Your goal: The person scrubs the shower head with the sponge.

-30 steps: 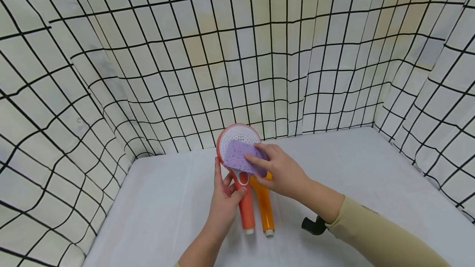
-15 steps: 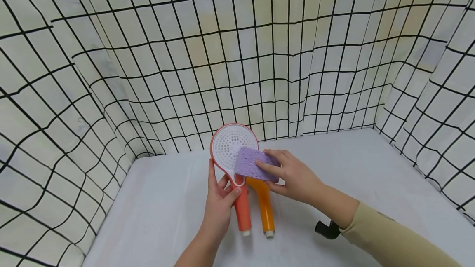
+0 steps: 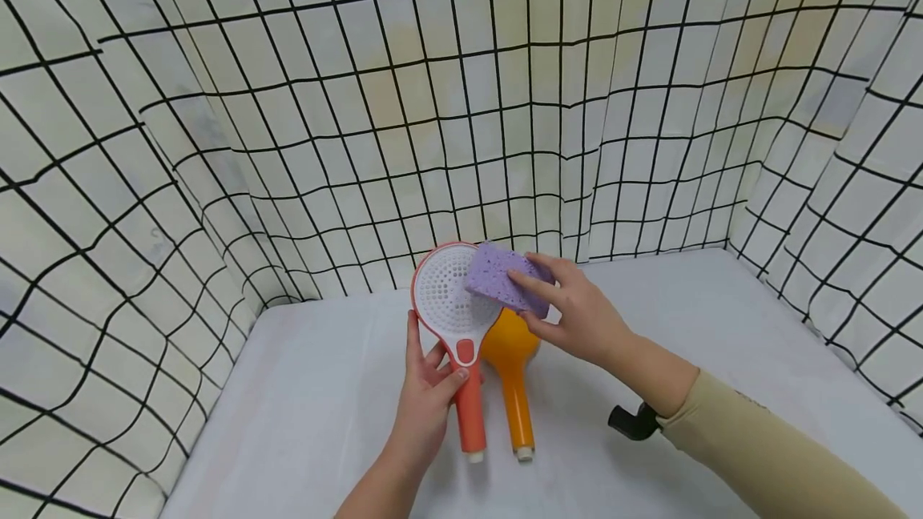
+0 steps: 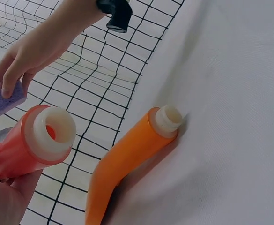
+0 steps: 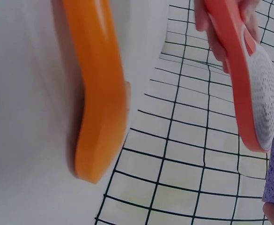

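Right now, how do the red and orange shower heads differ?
The red shower head is held up in the left hand; the orange shower head lies on the table. The red one shows its white, holed face; the orange one its plain back. Both have rounded heads and pale handle tips.

coral shower head (image 3: 461, 327), white dotted face (image 3: 447, 288); speckled purple sponge (image 3: 493, 275); orange shower head (image 3: 513, 379); black-gridded pale wall (image 3: 461, 130); beige sleeve (image 3: 775, 447).
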{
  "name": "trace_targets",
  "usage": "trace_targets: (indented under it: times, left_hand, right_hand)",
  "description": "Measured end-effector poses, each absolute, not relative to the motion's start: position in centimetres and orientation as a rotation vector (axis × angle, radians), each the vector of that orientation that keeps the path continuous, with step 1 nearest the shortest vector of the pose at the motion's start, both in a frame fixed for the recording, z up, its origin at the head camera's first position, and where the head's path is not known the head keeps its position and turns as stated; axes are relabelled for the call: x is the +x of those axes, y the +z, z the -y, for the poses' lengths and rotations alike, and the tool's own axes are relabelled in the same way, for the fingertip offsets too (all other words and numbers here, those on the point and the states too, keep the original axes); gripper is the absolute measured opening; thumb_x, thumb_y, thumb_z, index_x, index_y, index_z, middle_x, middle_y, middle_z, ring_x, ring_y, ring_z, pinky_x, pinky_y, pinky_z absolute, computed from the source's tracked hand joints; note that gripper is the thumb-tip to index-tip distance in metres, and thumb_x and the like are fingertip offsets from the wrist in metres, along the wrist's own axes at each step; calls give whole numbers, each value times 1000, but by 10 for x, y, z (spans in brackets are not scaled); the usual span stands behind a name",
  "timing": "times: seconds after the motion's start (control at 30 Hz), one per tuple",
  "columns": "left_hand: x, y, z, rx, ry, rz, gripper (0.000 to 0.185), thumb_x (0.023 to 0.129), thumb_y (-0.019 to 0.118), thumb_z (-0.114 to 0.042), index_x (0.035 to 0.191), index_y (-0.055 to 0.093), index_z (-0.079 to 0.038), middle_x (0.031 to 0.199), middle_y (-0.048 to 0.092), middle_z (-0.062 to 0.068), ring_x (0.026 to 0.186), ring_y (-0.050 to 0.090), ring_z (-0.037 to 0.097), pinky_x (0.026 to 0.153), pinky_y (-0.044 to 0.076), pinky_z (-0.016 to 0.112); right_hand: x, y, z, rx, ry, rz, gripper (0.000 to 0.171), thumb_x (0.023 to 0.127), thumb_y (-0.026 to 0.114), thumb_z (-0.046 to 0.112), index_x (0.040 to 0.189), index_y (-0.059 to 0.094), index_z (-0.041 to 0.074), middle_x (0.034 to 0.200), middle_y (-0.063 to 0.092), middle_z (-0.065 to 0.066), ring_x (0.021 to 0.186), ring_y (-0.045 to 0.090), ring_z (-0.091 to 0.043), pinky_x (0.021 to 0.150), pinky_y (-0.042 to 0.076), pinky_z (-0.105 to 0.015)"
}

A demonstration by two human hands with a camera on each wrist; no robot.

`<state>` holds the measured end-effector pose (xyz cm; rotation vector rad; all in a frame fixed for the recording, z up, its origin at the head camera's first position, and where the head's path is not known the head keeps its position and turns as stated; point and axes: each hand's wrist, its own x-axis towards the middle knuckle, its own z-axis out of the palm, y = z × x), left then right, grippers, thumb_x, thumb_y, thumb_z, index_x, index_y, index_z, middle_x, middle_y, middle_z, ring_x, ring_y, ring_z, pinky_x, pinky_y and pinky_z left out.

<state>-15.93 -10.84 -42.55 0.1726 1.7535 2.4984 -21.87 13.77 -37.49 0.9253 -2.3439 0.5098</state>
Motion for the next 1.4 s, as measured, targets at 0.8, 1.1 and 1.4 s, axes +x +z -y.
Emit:
trace_targets:
  times: [0.8, 1.1, 1.4]
  left_hand:
    - [-159, -423, 105, 83, 2480, -1862, 96, 96, 45, 8, 152, 1, -57, 155, 36, 5, 126, 54, 32, 97, 52, 37]
    - [-161, -422, 108, 81, 2514, -1864, 94, 96, 44, 8, 153, 2, -55, 157, 32, 8, 126, 54, 32, 98, 51, 45]
    - [-169, -425, 104, -116, 2575, -1909, 69, 104, 44, -20, 151, 10, -57, 140, 49, 4, 109, 61, 31, 83, 57, 38]
  right_hand:
    - [-213, -389, -131, 905, 392, 2405, 57, 85, 79, 25, 139, 60, 25, 145, 45, -14, 124, 49, -31, 101, 49, -40]
    - [-190, -410, -125, 973, 436, 2462, 61, 82, 82, 30, 138, 61, 28, 144, 48, -12, 124, 51, -27, 99, 50, -37]
    - [-184, -412, -124, 993, 476, 2433, 60, 82, 81, 30, 138, 60, 29, 146, 47, -8, 126, 49, -23, 100, 50, -34]
